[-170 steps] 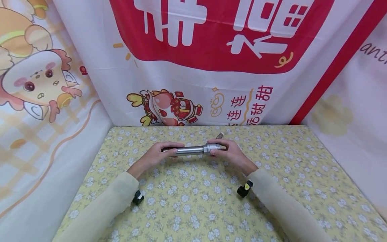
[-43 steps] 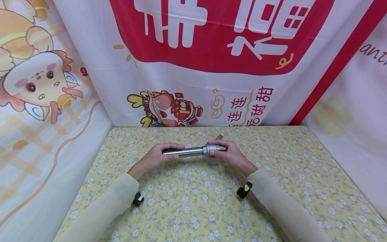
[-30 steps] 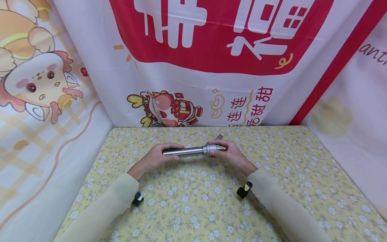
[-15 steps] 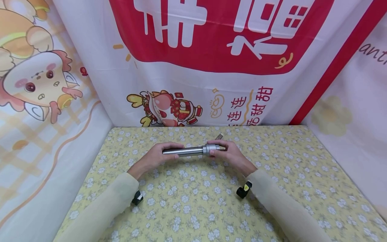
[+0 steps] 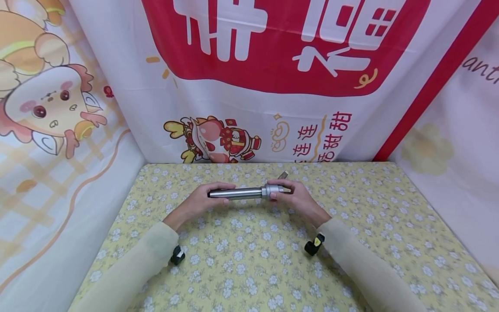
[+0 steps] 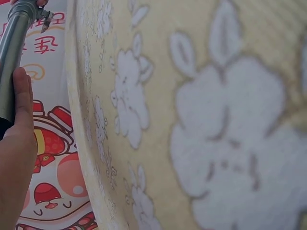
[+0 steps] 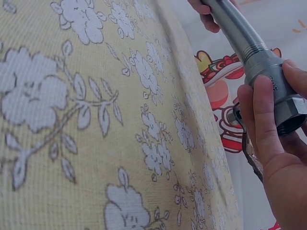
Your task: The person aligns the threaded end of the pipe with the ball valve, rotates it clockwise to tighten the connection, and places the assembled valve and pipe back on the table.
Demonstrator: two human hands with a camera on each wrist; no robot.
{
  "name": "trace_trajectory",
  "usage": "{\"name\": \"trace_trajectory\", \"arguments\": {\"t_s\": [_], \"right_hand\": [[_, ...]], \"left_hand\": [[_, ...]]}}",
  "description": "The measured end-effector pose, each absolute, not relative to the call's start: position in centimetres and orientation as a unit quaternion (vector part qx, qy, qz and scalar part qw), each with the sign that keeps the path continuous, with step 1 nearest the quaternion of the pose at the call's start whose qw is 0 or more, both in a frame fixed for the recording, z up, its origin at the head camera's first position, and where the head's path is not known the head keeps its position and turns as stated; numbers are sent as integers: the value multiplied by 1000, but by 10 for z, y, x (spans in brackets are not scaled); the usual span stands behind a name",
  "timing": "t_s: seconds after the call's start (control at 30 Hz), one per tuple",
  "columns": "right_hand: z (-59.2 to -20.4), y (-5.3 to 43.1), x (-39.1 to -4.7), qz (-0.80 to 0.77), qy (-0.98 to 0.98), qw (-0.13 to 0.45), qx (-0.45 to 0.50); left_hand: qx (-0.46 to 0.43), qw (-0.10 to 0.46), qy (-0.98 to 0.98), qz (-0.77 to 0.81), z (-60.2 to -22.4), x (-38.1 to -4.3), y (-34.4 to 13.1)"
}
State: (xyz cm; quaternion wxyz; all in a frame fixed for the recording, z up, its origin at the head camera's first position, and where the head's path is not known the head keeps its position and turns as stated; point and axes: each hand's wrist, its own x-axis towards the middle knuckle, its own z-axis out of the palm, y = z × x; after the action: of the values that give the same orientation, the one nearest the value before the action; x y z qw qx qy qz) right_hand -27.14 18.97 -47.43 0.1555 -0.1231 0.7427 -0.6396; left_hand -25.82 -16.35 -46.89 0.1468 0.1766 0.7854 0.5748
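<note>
A smooth metal pipe [image 5: 245, 193] is held almost level above the flowered cloth. My left hand [image 5: 199, 200] grips its left end, thumb on the near side and fingers over the far side. On the right end sits a grey ball valve [image 7: 268, 72], which my right hand [image 5: 300, 197] holds between thumb and fingers. Threads of the pipe show where it enters the valve in the right wrist view. The valve's lever [image 5: 283, 175] sticks out behind the right fingers. The left wrist view catches part of the left hand [image 6: 17, 158] along the pipe [image 6: 12, 52].
A yellow cloth with white flowers [image 5: 241, 251] covers the table. Behind it hangs a white and red printed curtain [image 5: 249, 86], with more printed cloth [image 5: 43, 173] at the left side. Small black devices [image 5: 177, 255] are strapped at both wrists.
The pipe's left end has risen slightly, and the left fingers and thumb have shifted a little on it. The right hand keeps its hold on the valve, nearly still.
</note>
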Motion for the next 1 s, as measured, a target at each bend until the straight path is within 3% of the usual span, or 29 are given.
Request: {"name": "trace_trajectory", "arguments": {"t_s": [1.0], "right_hand": [[-477, 191, -270, -641, 739, 157, -134]], "left_hand": [[178, 169, 750, 614, -469, -260, -165]]}}
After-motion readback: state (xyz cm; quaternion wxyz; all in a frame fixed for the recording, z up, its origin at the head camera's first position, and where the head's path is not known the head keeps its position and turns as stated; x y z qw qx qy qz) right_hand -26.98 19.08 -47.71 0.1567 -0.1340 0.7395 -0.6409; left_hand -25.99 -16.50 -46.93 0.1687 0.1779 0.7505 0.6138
